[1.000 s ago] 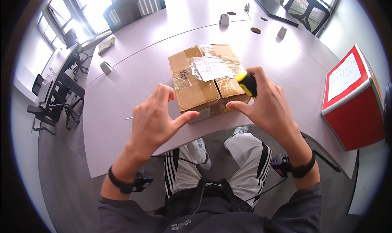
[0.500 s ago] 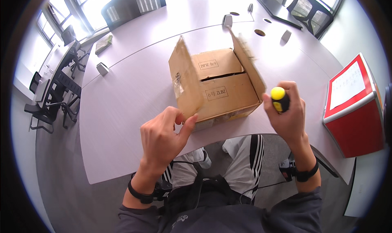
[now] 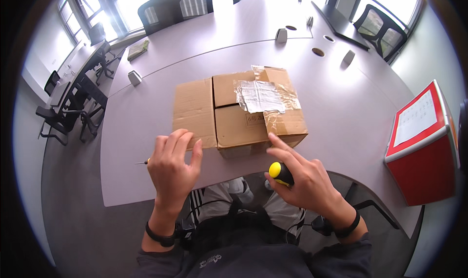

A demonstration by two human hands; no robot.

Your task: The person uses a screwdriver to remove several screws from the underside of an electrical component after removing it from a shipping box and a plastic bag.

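Note:
A cardboard box [image 3: 241,124] sits on the table in front of me. Its left flap [image 3: 195,107] hangs outward. The right flap [image 3: 287,117] lies folded in over the top, with clear tape and a crumpled white patch [image 3: 261,96] on it. My left hand [image 3: 170,168] is at the left flap's near edge, thumb apart from the fingers. From its outer side juts a thin dark screwdriver shaft [image 3: 141,163] with a yellow collar; the handle is hidden. My right hand [image 3: 307,180] grips a yellow-and-black tool handle [image 3: 280,172], with the index finger stretched toward the right flap's edge.
A red bin-like box [image 3: 419,166] with a white sheet on its slanted top stands on the table's right. Small grey holders [image 3: 135,78] and round cable holes [image 3: 318,52] dot the table [image 3: 146,117]. Chairs [image 3: 380,32] and a dark flat panel [image 3: 339,24] are farther off.
The right flap has folded down over the top, and the left flap has swung outward from upright. Both hands have moved left; the shaft beside my left hand has come into view.

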